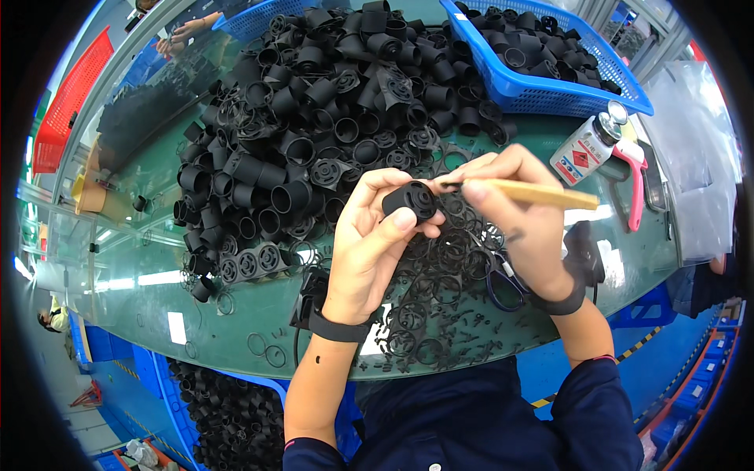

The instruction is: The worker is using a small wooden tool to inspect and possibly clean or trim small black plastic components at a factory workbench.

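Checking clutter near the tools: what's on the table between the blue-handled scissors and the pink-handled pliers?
In the head view, the right hand and its black wristband lie across that stretch, between the scissors and the pliers; green table shows beyond the wrist.

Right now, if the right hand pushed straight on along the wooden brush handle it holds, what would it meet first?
The right hand points its wooden-handled brush leftward at the black round plastic part held in the left hand. The brush tip looks already at or on that part, though depth is hard to judge.
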A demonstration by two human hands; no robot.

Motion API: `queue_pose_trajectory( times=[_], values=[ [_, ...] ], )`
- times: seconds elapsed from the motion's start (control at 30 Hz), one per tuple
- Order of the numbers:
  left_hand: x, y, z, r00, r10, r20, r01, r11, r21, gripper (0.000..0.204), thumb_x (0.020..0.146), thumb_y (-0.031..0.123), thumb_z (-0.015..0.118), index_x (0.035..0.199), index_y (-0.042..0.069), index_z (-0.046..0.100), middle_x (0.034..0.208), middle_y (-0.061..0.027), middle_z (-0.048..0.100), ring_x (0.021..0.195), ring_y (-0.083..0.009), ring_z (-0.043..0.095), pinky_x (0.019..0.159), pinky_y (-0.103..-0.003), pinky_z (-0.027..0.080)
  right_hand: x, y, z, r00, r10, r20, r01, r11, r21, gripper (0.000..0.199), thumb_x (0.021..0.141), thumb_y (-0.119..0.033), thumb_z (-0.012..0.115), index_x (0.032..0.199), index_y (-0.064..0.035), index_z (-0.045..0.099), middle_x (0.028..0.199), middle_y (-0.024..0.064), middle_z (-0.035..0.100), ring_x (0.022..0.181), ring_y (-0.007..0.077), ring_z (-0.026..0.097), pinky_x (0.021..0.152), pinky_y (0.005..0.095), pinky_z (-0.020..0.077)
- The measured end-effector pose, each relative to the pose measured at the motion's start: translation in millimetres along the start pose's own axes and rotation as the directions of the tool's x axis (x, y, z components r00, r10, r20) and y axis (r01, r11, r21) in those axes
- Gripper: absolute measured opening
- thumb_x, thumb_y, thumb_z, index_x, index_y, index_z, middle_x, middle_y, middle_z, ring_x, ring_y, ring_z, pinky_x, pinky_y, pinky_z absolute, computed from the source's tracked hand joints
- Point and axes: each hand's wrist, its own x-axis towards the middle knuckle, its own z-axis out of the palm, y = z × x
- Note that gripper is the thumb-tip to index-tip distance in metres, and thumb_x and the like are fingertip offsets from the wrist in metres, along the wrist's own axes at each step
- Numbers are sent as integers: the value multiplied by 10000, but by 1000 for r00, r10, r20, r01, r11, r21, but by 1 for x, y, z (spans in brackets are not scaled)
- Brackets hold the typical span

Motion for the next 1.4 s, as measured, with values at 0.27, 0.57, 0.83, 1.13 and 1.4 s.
queue_pose_trajectory(
  times=[0.27, 0.57, 0.83, 1.13, 1.4],
  values=[
    [-1, -2, 4, 998, -15, 56, 22, 993, -117, 325, 869, 178, 570, 1122, -5, 479, 1080, -150, 540, 909, -216, 574, 794, -313, 480, 0, 4, -2, 974, -196, 115, 206, 975, -83, 65, 763, 24, 600, 827, 31, 593, 950, 158, 635, 858, 187, 623, 762, 296, 502],
    [-1, -3, 4, 1000, 13, 19, -12, 998, -63, 236, 902, 152, 532, 1091, 17, 490, 1063, -103, 533, 978, -169, 540, 856, -318, 460, 2, 1, -1, 925, -307, 223, 357, 903, -238, 89, 717, -13, 654, 782, -8, 594, 931, 128, 635, 841, 214, 608, 783, 331, 446],
    [-2, -3, 4, 1000, -10, 13, 11, 999, -46, 224, 904, 139, 530, 1091, 21, 497, 1076, -85, 540, 1011, -150, 534, 916, -318, 430, 3, -5, -2, 901, -261, 347, 384, 852, -357, 138, 661, -9, 676, 759, -34, 582, 963, 113, 611, 889, 244, 573, 828, 359, 416],
    [-1, -2, 1, 994, -92, -58, 95, 994, 54, 241, 874, 137, 586, 1081, 37, 515, 1075, -73, 554, 1000, -133, 541, 858, -296, 462, 0, 1, 1, 711, -453, 537, 701, 405, -587, 198, 646, 2, 677, 809, -58, 583, 929, 92, 636, 906, 236, 619, 941, 470, 394],
    [0, -3, 0, 997, -71, 42, 74, 994, -85, 280, 856, 129, 592, 1094, 26, 485, 1089, -118, 546, 971, -213, 566, 830, -325, 467, 4, 7, -6, 980, -146, 134, 157, 984, -83, 51, 798, -30, 612, 824, -3, 578, 908, 139, 663, 869, 216, 632, 986, 464, 350]
  ],
)
